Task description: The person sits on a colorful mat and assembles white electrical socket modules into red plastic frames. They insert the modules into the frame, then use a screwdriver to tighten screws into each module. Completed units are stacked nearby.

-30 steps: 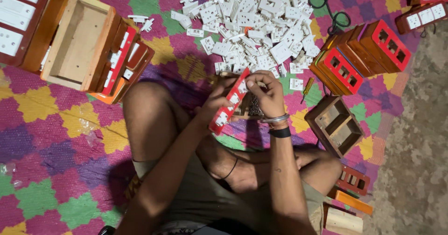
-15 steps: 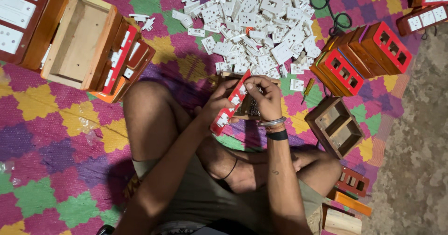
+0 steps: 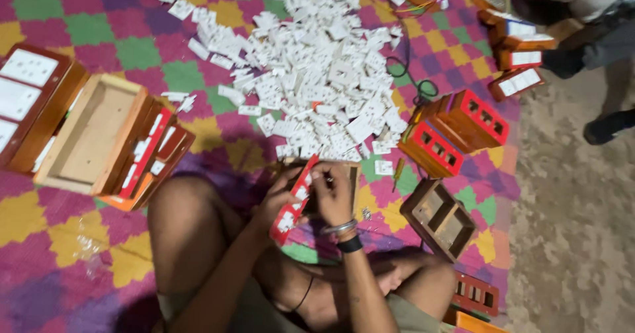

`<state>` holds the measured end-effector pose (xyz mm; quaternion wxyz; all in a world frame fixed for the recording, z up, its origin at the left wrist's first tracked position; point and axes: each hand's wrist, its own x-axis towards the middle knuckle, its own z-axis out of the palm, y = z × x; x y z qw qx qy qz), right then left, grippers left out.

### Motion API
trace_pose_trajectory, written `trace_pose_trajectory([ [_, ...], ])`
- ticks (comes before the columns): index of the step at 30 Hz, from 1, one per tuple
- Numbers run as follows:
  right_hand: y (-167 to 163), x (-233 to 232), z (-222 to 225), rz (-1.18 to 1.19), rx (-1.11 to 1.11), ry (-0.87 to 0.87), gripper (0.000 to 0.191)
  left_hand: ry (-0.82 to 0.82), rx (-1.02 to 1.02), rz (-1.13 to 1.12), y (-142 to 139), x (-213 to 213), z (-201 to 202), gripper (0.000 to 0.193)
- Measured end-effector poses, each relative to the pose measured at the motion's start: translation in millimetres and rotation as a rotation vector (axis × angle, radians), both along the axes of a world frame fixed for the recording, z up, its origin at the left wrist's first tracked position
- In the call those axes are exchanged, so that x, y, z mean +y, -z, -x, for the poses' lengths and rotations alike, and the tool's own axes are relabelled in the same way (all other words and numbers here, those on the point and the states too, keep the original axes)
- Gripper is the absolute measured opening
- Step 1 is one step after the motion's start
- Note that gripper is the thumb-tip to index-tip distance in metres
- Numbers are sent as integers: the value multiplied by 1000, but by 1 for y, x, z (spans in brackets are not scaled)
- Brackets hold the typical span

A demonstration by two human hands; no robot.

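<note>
Head camera, looking steeply down, close above hands (image 3: 311, 197)

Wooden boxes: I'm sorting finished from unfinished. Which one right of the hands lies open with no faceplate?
The dark brown open box, nearest the right hand. Its bare compartments show, while the two boxes behind it carry red faceplates.

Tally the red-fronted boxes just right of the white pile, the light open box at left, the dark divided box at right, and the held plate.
Red-fronted boxes: 2
Light open wooden box: 1
Dark divided wooden box: 1
Red plate, held: 1
Total: 5
</note>
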<state>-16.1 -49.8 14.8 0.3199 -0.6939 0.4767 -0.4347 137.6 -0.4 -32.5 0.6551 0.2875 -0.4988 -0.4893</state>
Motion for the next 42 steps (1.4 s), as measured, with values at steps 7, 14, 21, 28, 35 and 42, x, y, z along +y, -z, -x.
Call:
trace_pose_trajectory([
  [7,-24,16,-5,165,51,22,9,211,159,-284,7,8,3,59],
  [14,-4,11,3,-98,-123,146,10,348,439,-772,-13,19,4,75],
  [21,14,14,12,-117,-250,98,11,352,383,-766,-17,24,7,73],
  [28,10,18,21,-118,-209,115,15,396,488,-742,-5,29,14,73],
  [35,19,9,34,-122,-290,59,23,410,365,-729,-9,22,17,72],
  [42,18,14,41,-200,-375,72,22,394,235,-755,-6,22,35,66],
])
